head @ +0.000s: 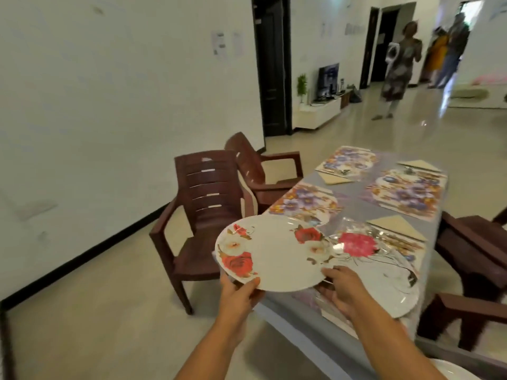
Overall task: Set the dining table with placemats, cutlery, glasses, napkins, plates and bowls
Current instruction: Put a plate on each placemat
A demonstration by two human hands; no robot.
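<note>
This is a home's dining and living room. A desk (354,207) carries floral placemats (406,196), with brown plastic chairs (203,204) around. A television (328,79) stands beyond.

Single head-worn wide-angle view, looking forward and down from the near end of the dining table (356,209), both forearms reaching in from the bottom edge, table running away rightward, chairs (203,204) at left, hallway beyond.

I see the round white rose-printed plate (274,253) held over the near left corner of the long grey-clothed table (356,209), left of a white pink-flowered plate (384,275). Floral placemats (307,201) lie beyond, two brown plastic armchairs (203,215) left of the table.
</note>
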